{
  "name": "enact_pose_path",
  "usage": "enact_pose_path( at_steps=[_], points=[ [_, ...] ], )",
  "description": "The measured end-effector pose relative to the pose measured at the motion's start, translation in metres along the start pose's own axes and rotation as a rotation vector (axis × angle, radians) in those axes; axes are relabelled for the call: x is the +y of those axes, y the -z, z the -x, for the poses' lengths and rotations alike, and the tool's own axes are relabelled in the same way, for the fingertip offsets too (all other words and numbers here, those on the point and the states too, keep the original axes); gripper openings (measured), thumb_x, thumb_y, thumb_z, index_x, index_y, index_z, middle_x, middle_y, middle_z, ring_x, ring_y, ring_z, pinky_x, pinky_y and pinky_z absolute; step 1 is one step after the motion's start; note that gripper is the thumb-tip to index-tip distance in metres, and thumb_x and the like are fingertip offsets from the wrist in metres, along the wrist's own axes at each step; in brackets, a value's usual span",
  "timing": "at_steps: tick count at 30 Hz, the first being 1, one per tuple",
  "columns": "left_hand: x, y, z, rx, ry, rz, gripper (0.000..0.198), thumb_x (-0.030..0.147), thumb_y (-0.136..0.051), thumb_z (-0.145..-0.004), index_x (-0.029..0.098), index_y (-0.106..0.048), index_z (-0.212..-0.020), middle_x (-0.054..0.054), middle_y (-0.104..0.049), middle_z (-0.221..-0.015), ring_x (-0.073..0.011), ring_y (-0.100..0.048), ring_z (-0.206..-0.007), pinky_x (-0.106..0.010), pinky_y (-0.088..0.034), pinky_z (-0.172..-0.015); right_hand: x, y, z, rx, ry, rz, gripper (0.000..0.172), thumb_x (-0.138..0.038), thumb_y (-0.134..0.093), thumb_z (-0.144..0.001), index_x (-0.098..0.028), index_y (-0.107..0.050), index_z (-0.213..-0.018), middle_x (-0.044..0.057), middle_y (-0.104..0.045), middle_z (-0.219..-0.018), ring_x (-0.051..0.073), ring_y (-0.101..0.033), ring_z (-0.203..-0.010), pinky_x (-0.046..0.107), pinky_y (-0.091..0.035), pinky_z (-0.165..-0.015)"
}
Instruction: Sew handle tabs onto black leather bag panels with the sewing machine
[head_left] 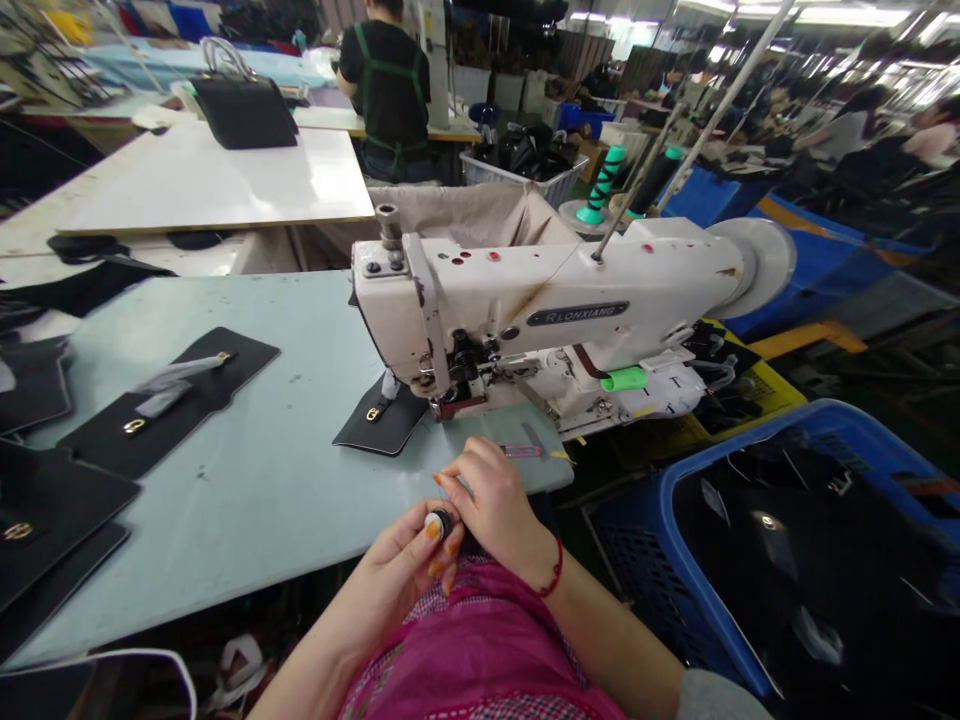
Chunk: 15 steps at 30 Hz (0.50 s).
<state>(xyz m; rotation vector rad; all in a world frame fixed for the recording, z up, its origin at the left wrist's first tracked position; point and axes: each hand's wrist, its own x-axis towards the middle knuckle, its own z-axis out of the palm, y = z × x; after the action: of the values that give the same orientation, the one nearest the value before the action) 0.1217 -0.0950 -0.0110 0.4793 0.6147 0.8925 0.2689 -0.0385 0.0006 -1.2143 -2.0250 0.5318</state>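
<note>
Above my lap, in front of the table's near edge, my left hand (412, 545) holds a small round bobbin (439, 524), pale on its face and dark at the rim, between thumb and fingers. Close beside it on the right, my right hand (487, 490) has its fingers pinched together near the bobbin; what they hold is too small to make out. Beyond both hands stands a white sewing machine (540, 290). A black leather piece with a gold clasp (386, 418) lies at its needle area. Pink-handled snips (521, 452) rest on the table near my right hand.
More black leather pieces (172, 400) lie on the light blue table (300, 500) to the left. A blue basket (667, 540) of black pieces stands at the right. Behind are a white table (247, 190), a black handbag (244, 110) and a person in green straps (386, 80).
</note>
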Motion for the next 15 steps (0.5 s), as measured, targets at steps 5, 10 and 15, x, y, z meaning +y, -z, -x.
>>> enact_pose_path(
  at_steps=[5, 10, 15],
  points=[
    [0.0013, -0.0026, 0.0022, -0.027, 0.012, -0.041, 0.019, 0.032, -0.057, -0.092, 0.015, -0.062, -0.097, -0.001, -0.047, -0.076, -0.0069, -0.041, -0.060, -0.021, -0.041, -0.058, 0.0014, -0.0008, -0.0016, -0.004, -0.023, 0.077, 0.018, -0.014, -0.060, -0.091, -0.019, -0.054, -0.075, 0.003, -0.054, -0.082, 0.018, -0.052, -0.083, 0.029, -0.042, -0.074],
    [0.0030, -0.0049, 0.0032, 0.004, -0.016, -0.069, 0.020, 0.034, -0.059, -0.091, 0.014, -0.062, -0.096, -0.001, -0.048, -0.077, -0.0069, -0.041, -0.060, -0.021, -0.040, -0.057, 0.0059, 0.0030, -0.0005, 0.030, -0.047, 0.134, 0.020, -0.016, -0.055, -0.094, -0.019, -0.054, -0.075, 0.004, -0.054, -0.081, 0.019, -0.051, -0.081, 0.031, -0.042, -0.074],
    [0.0008, -0.0031, 0.0027, 0.012, -0.012, -0.022, 0.021, 0.035, -0.062, -0.089, 0.014, -0.061, -0.094, 0.001, -0.044, -0.074, -0.0066, -0.036, -0.059, -0.020, -0.039, -0.056, 0.0059, 0.0036, 0.0001, 0.019, -0.048, 0.180, 0.023, -0.017, -0.050, -0.096, -0.019, -0.054, -0.074, 0.005, -0.053, -0.081, 0.020, -0.051, -0.082, 0.032, -0.041, -0.073]
  ],
)
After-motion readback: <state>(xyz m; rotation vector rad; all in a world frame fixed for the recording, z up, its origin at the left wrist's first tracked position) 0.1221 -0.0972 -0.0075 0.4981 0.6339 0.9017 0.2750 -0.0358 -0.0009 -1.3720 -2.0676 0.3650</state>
